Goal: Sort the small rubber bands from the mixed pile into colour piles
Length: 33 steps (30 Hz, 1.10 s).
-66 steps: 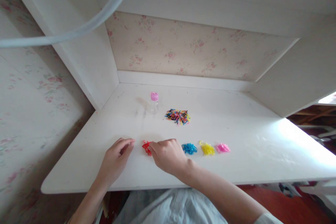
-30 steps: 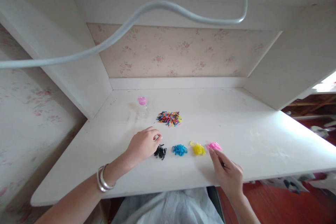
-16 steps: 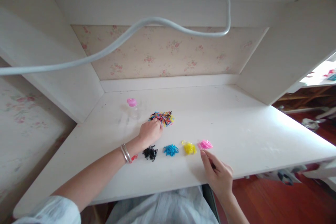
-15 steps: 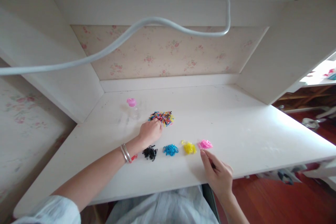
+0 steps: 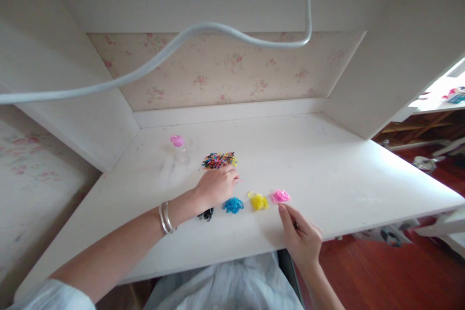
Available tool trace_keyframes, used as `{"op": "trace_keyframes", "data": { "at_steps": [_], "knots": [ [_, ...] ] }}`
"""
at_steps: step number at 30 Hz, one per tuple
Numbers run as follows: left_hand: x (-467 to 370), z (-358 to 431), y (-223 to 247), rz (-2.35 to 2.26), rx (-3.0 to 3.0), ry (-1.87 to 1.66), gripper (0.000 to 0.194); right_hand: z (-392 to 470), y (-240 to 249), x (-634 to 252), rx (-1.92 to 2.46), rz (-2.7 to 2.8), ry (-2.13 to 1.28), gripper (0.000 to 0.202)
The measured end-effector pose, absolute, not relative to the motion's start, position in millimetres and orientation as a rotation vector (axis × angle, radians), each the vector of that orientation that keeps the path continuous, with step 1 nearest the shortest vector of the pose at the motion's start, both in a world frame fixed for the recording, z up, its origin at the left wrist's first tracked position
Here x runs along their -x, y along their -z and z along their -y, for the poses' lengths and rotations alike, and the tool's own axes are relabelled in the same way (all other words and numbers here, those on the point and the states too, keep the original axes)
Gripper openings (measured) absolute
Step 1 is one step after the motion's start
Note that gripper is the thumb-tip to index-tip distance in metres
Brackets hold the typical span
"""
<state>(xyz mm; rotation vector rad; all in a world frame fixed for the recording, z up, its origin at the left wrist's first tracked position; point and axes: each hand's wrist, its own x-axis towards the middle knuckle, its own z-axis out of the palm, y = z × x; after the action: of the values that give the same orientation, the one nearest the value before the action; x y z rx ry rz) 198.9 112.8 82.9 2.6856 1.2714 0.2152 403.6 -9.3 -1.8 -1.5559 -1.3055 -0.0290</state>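
Observation:
My left hand (image 5: 218, 185) is closed in a pinch, with a small pink rubber band (image 5: 239, 180) poking out at its fingertips. Just beyond it lies a mixed pile of multicoloured rubber bands (image 5: 219, 160). Closer to me run sorted heaps: black bands (image 5: 206, 214), partly covered by my left wrist, blue bands (image 5: 233, 205), yellow bands (image 5: 258, 201) and pink bands (image 5: 280, 196). My right hand (image 5: 301, 237) is pinched closed beside the pink heap; whatever its fingertips hold is too small to make out.
A clear bottle with a pink cap (image 5: 178, 141) stands left of the mixed pile. The white desk (image 5: 319, 164) has side panels and a back board. A white cable (image 5: 218, 28) hangs across the upper view.
My left hand has moved from the mixed pile to the right and towards me, a pink rubber band now at its fingertips. The red bands are now hidden behind my arm. My right hand stays put.

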Motion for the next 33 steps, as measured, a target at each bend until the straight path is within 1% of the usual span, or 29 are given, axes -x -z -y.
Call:
{"op": "trace_keyframes", "data": {
  "at_steps": [5,11,17,22,27,33],
  "knots": [
    [-240.1,-112.7,-88.2,-0.913,-2.764,-0.163,0.026,10.4,5.3,-406.2,1.582,1.256,-0.011,0.027],
    [-277.8,-123.3,-85.5,-0.707,-2.830,-0.078,0.024,11.6,7.3,-412.2,1.600,1.113,-0.102,0.028],
    [-291.0,-126.1,-81.4,-0.560,-2.899,-0.001,0.019,11.6,7.4,-415.8,1.585,1.016,-0.193,0.030],
    [-290.5,-129.4,-76.2,-0.557,-2.922,-0.029,0.020,10.5,7.4,-414.8,1.592,0.993,-0.191,0.032],
    [-279.7,-131.9,-76.9,-0.654,-2.893,-0.170,0.021,10.2,6.7,-415.0,1.601,1.007,-0.185,0.033],
    [-228.3,-130.6,-92.4,-0.883,-2.806,-0.425,0.025,9.5,6.3,-415.0,1.633,1.027,-0.200,0.034]
  ]
}}
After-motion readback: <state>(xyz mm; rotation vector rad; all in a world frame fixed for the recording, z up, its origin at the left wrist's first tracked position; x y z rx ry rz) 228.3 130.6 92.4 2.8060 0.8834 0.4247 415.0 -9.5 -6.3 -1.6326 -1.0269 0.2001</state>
